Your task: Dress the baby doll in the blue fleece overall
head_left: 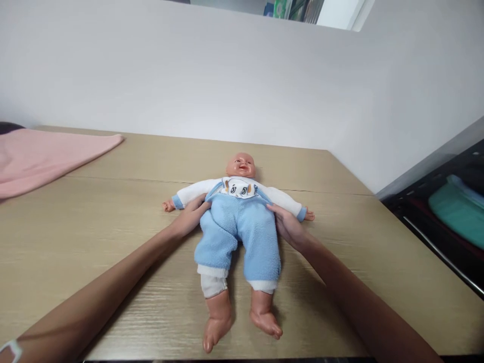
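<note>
A baby doll (pixel 241 165) lies on its back on the wooden table, its head away from me and its bare feet towards me. It wears a white top (pixel 278 197) with an animal face on the chest and fluffy light blue trousers (pixel 223 222) with white cuffs. At the left side of the waist, my left hand (pixel 193 214) is closed on the trousers' edge, thumb on top. My right hand (pixel 289 224) pinches the same waist edge on the right. Some fingers of both hands are hidden behind the cloth. Below one trouser cuff, a white under-layer (pixel 214 285) shows.
On the far left of the table (pixel 132 232) lies a pink cloth (pixel 49 154), with something dark behind it. A white wall (pixel 227 80) stands behind the table. To the right, beyond the table's edge, a black rack (pixel 446 237) holds a green item (pixel 459 209).
</note>
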`<state>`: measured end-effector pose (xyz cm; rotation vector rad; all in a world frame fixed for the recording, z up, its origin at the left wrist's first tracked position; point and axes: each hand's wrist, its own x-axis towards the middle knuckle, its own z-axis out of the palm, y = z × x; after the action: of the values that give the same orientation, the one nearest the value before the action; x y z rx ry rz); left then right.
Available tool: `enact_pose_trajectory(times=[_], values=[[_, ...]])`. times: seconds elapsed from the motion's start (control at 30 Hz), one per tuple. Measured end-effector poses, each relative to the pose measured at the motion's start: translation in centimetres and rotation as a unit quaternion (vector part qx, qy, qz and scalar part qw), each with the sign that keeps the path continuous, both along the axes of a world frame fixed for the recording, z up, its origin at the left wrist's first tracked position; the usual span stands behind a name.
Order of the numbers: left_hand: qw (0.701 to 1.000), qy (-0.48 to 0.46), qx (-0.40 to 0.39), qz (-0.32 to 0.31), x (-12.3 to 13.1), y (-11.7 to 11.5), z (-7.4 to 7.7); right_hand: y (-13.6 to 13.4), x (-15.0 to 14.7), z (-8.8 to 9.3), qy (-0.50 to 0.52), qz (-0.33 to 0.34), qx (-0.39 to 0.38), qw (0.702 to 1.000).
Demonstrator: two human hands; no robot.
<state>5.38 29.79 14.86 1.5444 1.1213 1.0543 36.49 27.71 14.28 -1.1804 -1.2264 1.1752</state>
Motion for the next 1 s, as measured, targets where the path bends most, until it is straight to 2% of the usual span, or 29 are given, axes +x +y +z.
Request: enact_pose_trajectory(times=[0.2, 0.37, 0.47, 0.57, 0.63, 0.73, 0.8, 0.87, 0.93, 1.0], values=[[0.981, -0.173, -0.087, 0.026, 1.1, 0.1, -1.4, -0.1, -1.2, -1.0, 0.139, 0.019, -0.074, 0.987], [0.978, -0.190, -0.084, -0.004, 0.4, 0.9, -1.4, 0.6, -0.6, -0.2, 0.125, 0.009, -0.038, 0.991], [0.972, -0.208, -0.113, 0.003, 0.2, 1.1, -1.0, 0.6, -0.4, 0.7, 0.124, 0.036, -0.046, 0.991], [0.976, -0.181, -0.116, 0.016, 0.2, 1.4, -0.7, 0.6, -0.5, 1.1, 0.114, 0.063, -0.047, 0.990], [0.989, -0.117, -0.082, 0.038, 0.2, 1.6, -0.6, 0.7, -0.6, 0.7, 0.083, 0.047, -0.017, 0.995], [0.993, -0.009, -0.032, 0.109, 0.0, 1.2, 0.1, 0.8, -0.7, -0.3, 0.024, 0.003, 0.035, 0.999], [0.988, 0.031, -0.002, 0.154, 0.0, -0.4, 0.8, 0.8, -0.8, -0.8, 0.001, -0.020, 0.053, 0.998], [0.983, 0.058, 0.040, 0.170, 0.1, -3.4, 1.4, 0.6, -0.8, -1.0, -0.023, -0.032, 0.068, 0.997], [0.977, 0.107, 0.080, 0.166, 0.4, -7.7, 1.7, 0.4, -1.0, -1.0, -0.041, -0.037, 0.075, 0.996], [0.965, 0.161, 0.099, 0.180, 1.0, -12.5, 1.3, 0.3, -1.1, -0.9, -0.051, -0.038, 0.077, 0.995]])
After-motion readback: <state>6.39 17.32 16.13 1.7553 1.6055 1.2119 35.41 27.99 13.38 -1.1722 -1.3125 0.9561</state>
